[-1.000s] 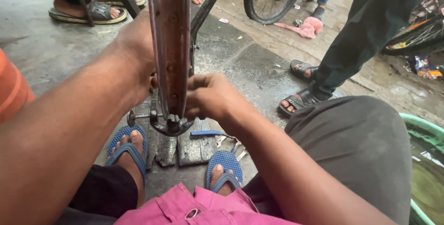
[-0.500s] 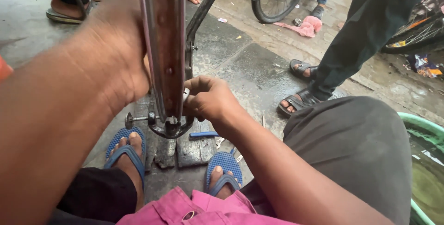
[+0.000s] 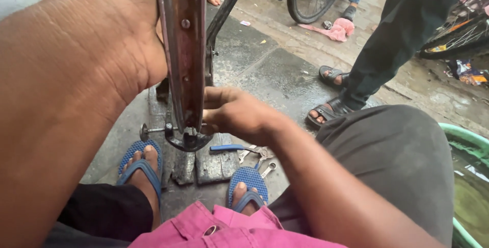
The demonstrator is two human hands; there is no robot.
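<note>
Bare wet pavement (image 3: 275, 74) open beyond the wheel rim (image 3: 184, 49), spanners (image 3: 257, 156) cluttering the gap between the feet

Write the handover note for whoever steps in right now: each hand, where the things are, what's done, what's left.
Left hand: gripping the rusty wheel rim, held upright.
Right hand: at the rim's lower end beside the truing stand clamp; what its fingers hold is hidden.
Blue-handled tool and spanners lie on the ground between the blue sandals.
Done or left: cannot tell.
</note>
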